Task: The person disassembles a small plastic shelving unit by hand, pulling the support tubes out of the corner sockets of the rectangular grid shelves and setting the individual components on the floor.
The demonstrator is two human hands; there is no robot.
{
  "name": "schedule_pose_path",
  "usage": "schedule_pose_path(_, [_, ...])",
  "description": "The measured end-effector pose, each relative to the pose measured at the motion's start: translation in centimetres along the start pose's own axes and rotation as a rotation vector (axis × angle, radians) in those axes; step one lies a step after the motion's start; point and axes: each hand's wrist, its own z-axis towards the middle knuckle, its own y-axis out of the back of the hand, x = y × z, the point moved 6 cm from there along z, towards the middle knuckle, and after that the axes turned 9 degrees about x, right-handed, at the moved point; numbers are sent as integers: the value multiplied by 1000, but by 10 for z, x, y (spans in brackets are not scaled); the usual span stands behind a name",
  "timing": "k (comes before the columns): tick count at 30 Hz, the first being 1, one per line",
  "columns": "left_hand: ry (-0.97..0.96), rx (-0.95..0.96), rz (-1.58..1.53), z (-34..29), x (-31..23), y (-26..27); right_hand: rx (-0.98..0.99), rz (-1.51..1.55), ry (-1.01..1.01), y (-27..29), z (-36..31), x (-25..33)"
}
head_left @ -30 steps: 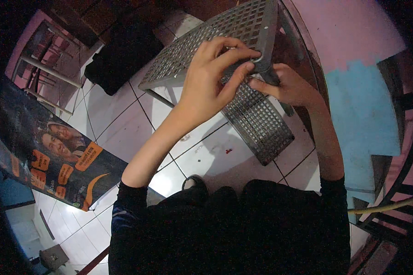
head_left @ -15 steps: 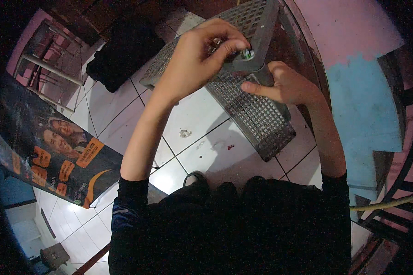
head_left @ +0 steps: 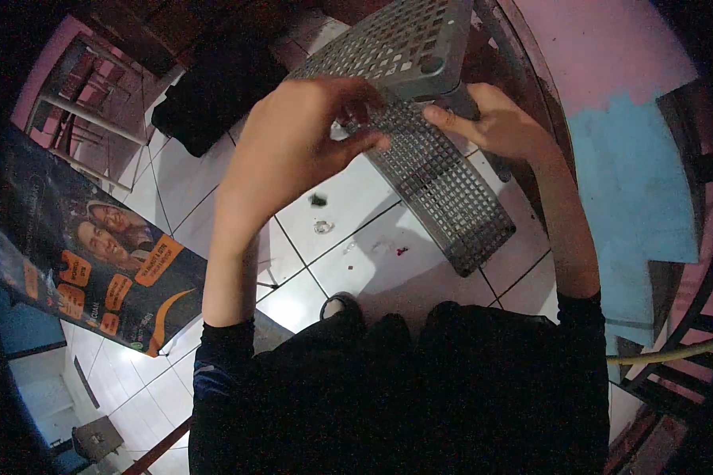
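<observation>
A grey plastic rack with lattice panels is tilted in front of me, its solid corner toward me. My right hand grips it just below that corner, thumb on the near side and fingers hidden behind. To the left of the corner is my left hand, its thumb apart from the curled fingers and nothing seen in it. A round recess marks the corner's top. Below the left hand, a small dark scrap shows over the white tiles, near a clear crumpled bit.
A tiny red bit lies on the tiled floor, ahead of my sandalled foot. On the left are a dark banner with orange patches and a metal-framed stand. Black cloth lies behind; a pink and blue wall rises right.
My left hand has moved down and left, off the rack's corner. The small green and white piece it pinched there is gone from the recess. A dark scrap now shows below that hand.
</observation>
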Motion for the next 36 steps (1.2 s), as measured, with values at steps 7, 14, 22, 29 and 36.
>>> schedule_pose_path(7, [-149,-514,475,27,7,-6,294,559,62,-6,8,24])
schedule_pose_path(14, [-171,-527,-346,60,22,-13,92,497,-42,7,17,9])
schedule_pose_path(22, [-84,-546,-150,68,76,-29,-415,235,50,6,30,22])
schedule_pose_path(29, [-249,-318,-500,64,69,-16,-367,107,-55,9,32,25])
schedule_pose_path(36, [542,-474,448,80,42,41,-346,34,1,-19,80,71])
